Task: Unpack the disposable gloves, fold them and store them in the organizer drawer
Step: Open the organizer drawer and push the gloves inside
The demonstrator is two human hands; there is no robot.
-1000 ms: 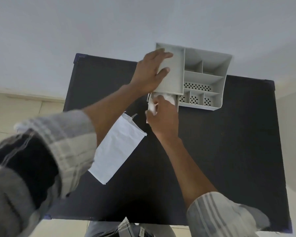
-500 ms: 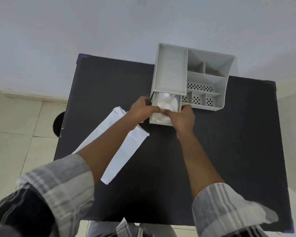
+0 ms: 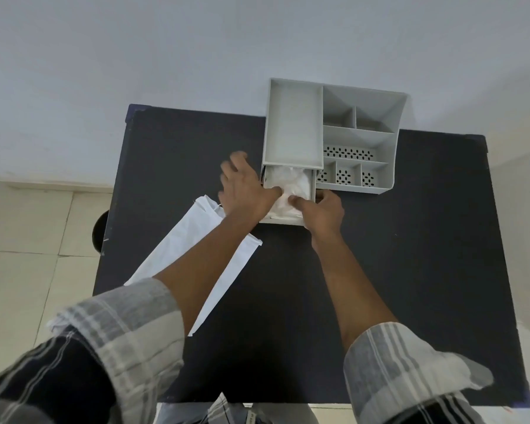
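A grey plastic organizer point(image 3: 294, 133) stands at the far edge of the black table point(image 3: 410, 270). Its small drawer point(image 3: 283, 221) is pulled out toward me from under the left tray. Crumpled translucent white gloves point(image 3: 291, 182) fill the drawer. My left hand point(image 3: 245, 188) is at the drawer's left side, fingers spread and blurred, thumb resting on the gloves. My right hand point(image 3: 322, 209) is at the drawer's front right corner, its thumb and fingers pinched on the gloves.
A flat white bag point(image 3: 184, 240) lies on the table's left part, partly under my left forearm. The organizer's right side has several open compartments point(image 3: 358, 142). A dark round object point(image 3: 98, 228) sits on the tiled floor past the table's left edge.
My left hand left the organizer's top and came down to the drawer's left side. The drawer now stands pulled out with the gloves inside, both hands on them.
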